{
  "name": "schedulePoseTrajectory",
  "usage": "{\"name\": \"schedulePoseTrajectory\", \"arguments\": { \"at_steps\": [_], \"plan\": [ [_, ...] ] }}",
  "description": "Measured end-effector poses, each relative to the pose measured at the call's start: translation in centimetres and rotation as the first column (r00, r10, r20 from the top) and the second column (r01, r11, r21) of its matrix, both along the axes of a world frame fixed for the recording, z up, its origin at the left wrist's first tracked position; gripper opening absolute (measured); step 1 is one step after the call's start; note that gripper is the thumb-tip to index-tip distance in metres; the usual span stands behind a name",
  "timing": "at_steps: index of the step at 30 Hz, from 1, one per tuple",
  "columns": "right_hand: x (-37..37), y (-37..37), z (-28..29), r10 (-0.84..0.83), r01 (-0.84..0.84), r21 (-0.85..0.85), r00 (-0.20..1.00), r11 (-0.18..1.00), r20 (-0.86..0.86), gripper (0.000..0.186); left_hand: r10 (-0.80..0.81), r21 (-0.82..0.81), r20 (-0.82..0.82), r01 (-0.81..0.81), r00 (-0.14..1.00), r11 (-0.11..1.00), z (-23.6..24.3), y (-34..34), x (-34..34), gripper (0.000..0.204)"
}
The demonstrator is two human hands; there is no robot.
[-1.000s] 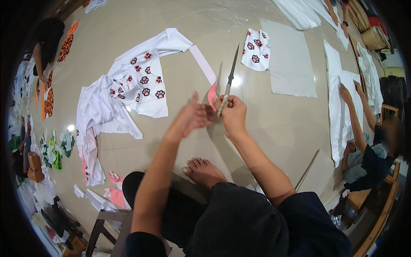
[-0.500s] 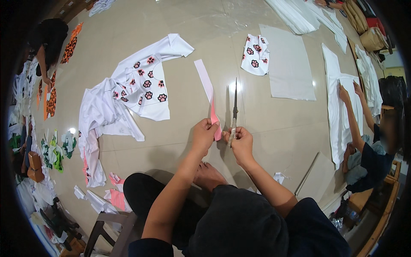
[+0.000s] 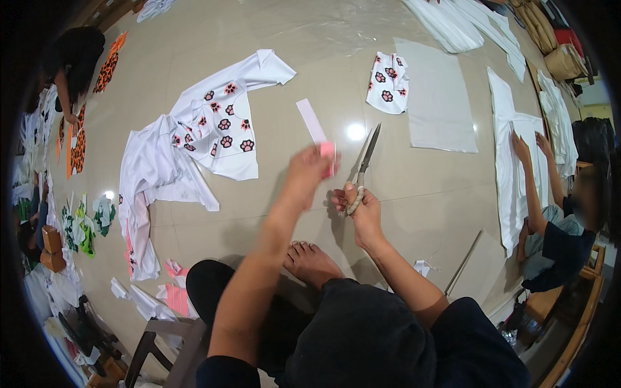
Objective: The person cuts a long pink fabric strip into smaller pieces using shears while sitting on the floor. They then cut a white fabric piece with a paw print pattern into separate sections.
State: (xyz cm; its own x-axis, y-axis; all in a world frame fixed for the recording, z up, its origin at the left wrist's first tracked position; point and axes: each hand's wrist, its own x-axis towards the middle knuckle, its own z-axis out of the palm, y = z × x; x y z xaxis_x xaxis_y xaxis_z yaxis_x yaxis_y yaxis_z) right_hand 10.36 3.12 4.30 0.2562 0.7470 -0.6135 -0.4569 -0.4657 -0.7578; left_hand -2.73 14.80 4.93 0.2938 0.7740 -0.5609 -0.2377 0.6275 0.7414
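My left hand (image 3: 305,173), smeared by motion, grips the near end of a fabric strip (image 3: 312,121), pale pink on one face and brighter pink at the hand. In my right hand (image 3: 362,210) is a pair of scissors (image 3: 368,157) with wrapped handles. Their blades point away from me and lie nearly together, apart from the strip. Left of the strip, white fabric with a paw-print panel (image 3: 223,132) is spread on the floor. A smaller paw-print piece (image 3: 388,84) lies beyond the scissors, beside a pale grey sheet (image 3: 436,103).
A person (image 3: 559,239) at the right handles long white fabric (image 3: 508,149). Another person (image 3: 71,71) at the far left reaches toward orange spotted cloth (image 3: 77,152). Pink and white scraps (image 3: 174,294) lie near a chair (image 3: 171,330). A grey board (image 3: 475,265) rests right of my arm.
My left hand has moved away from me with the strip's near end, folding it up. The scissors have tilted to the right. My right hand has hardly shifted.
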Motion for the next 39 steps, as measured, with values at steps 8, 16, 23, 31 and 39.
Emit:
{"name": "schedulePoseTrajectory", "arguments": {
  "at_steps": [8, 16, 23, 31, 39],
  "plan": [
    [1.2, 0.7, 2.8, 0.020, -0.027, 0.067, 0.995, 0.997, 0.101, 0.035, -0.068, 0.485, 0.120, 0.001, 0.990, 0.874, 16.7, 15.7, -0.9, 0.049],
    [1.8, -0.3, 3.4, 0.048, -0.055, 0.062, 0.993, 0.997, 0.112, 0.031, -0.069, 0.409, 0.129, 0.010, 0.989, 0.912, 15.2, 10.6, -0.2, 0.066],
    [2.0, -3.5, 0.7, 0.211, -0.210, -0.022, 0.973, 0.978, 0.089, 0.030, 0.029, -0.002, -0.109, -0.029, 0.994, 1.000, -2.8, 1.4, -0.6, 0.044],
    [3.7, -10.7, -0.8, 0.289, -0.282, -0.164, 0.957, 0.945, 0.016, 0.030, 0.063, -0.242, -0.021, -0.066, 0.998, 0.968, -5.2, -6.5, -0.4, 0.028],
    [4.4, -15.2, 0.3, 0.308, -0.310, -0.244, 0.950, 0.919, -0.049, 0.029, 0.054, -0.290, -0.041, -0.064, 0.998, 0.955, -4.4, -8.7, -0.1, 0.024]
  ]
}}
